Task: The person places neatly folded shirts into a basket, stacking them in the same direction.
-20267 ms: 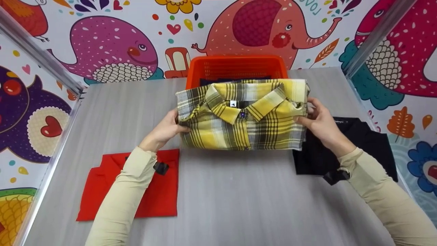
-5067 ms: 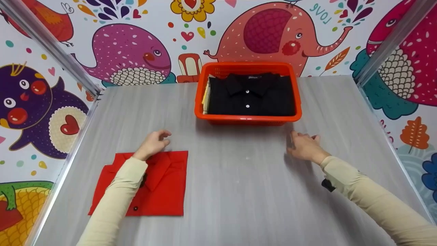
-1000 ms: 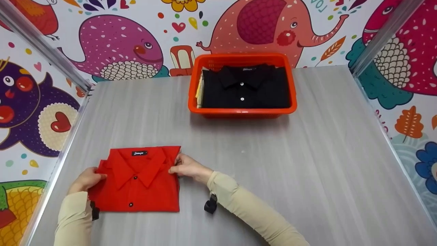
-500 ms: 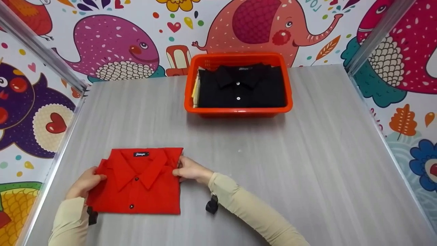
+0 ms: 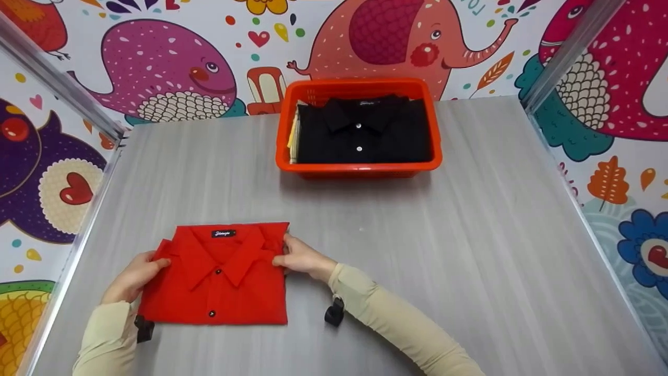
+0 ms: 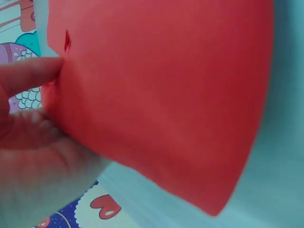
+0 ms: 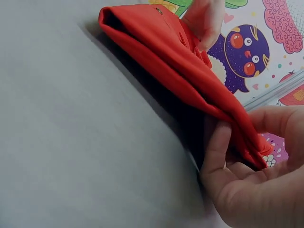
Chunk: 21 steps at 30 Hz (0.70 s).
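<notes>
A folded red shirt [image 5: 245, 297], with collar, dark buttons and a black neck label, is at the left of the table in the head view. My left hand [image 5: 134, 275] grips its left edge, thumb on top and fingers beneath. On the opposite edge my right hand [image 5: 305, 257] pinches it near the collar. The right wrist view shows the red shirt [image 7: 171, 61] tilted, its upper edge raised off the table with a dark gap below. Right-hand fingers [image 7: 218, 147] lie under the fold. In the left wrist view the left thumb [image 6: 33, 73] presses the cloth.
An orange basket [image 5: 360, 167] stands at the back middle of the grey table [image 5: 417, 235]. Inside it lies a folded black shirt [image 5: 391, 141], with yellow plaid cloth [image 5: 294, 138] showing at its left. Printed wall panels [image 5: 172, 62] close off the back and both sides.
Earlier the plaid shirt was held before the basket and the black one lay at right; both are now in the basket. Both hands have since gripped the red shirt, which has shifted slightly right.
</notes>
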Each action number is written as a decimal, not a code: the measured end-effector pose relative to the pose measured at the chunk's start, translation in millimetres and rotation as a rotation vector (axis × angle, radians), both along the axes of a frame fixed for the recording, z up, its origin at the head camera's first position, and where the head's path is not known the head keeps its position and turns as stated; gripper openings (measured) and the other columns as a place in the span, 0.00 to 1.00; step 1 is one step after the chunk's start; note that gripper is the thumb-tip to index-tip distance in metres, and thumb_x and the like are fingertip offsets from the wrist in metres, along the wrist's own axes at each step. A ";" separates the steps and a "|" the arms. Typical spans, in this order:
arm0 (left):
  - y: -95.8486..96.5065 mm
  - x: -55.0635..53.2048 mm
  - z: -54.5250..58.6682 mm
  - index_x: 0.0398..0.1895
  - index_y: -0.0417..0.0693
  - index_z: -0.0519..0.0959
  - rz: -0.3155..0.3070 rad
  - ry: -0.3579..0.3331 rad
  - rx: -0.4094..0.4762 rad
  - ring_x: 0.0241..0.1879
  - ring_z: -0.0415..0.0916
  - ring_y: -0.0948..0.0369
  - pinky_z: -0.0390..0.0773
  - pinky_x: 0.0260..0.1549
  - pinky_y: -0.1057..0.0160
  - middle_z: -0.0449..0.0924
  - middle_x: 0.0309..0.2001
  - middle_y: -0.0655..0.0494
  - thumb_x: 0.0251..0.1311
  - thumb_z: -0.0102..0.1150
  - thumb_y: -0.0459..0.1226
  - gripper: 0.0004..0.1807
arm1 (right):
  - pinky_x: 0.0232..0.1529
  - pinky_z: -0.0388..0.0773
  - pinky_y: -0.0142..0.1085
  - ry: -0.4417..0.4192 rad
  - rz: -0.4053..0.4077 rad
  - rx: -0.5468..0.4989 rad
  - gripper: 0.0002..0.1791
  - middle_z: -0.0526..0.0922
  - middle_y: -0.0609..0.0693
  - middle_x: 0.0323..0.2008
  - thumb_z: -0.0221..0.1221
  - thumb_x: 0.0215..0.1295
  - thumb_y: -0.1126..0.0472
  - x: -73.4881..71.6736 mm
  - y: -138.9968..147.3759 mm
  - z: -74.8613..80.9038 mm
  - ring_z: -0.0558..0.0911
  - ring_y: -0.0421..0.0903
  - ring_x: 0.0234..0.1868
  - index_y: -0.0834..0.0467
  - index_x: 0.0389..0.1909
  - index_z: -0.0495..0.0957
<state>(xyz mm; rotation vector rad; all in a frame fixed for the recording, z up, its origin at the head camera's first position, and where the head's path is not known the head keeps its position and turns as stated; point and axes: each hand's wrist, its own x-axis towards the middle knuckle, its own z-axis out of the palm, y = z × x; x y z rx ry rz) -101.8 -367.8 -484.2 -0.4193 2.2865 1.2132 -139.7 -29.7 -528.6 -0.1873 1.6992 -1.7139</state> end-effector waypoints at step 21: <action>71.3 -12.0 16.2 0.59 0.20 0.63 -0.082 0.162 0.257 0.35 0.76 0.62 0.75 0.34 0.66 0.79 0.39 0.51 0.65 0.53 0.29 0.23 | 0.42 0.76 0.37 0.331 -0.003 0.051 0.31 0.76 0.64 0.51 0.53 0.61 0.75 -5.0 109.3 19.1 0.77 0.53 0.49 0.72 0.66 0.58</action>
